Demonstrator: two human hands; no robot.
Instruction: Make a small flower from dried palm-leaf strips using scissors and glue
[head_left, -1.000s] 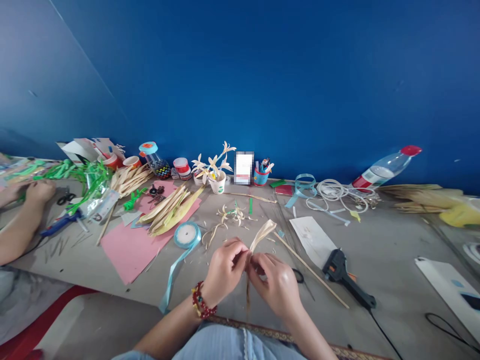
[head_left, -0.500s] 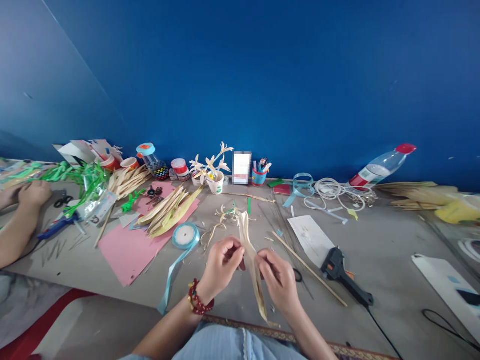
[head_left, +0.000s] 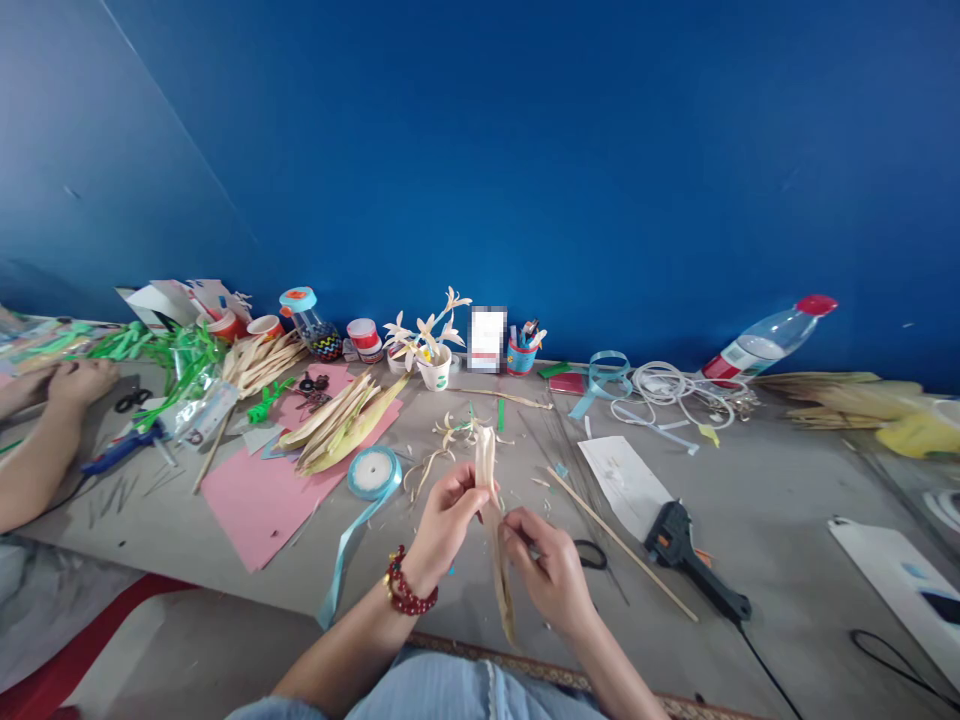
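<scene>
A long pale corn husk (head_left: 501,585) hangs lengthwise between my hands over the table's front part. Its upper end is folded and stands up above my left hand (head_left: 451,515), which pinches it between thumb and fingers. My right hand (head_left: 546,562) is closed at the husk's right edge, thumb and fingertips pinching it a little lower. A pair of scissors (head_left: 591,553) lies partly hidden behind my right hand. Just beyond the hands are thin husk flowers (head_left: 450,430) and scraps.
On the left lie a blue ribbon roll (head_left: 373,472), pink paper (head_left: 251,505) and a husk pile (head_left: 337,425). On the right are a glue gun (head_left: 694,560), a thin stick (head_left: 622,545) and white paper (head_left: 622,480). Another person's hands (head_left: 82,383) rest at far left.
The husk's lower end has swung left and now hangs straighter. My right hand has shifted slightly left, closer to my left hand. The folded upper end looks more upright.
</scene>
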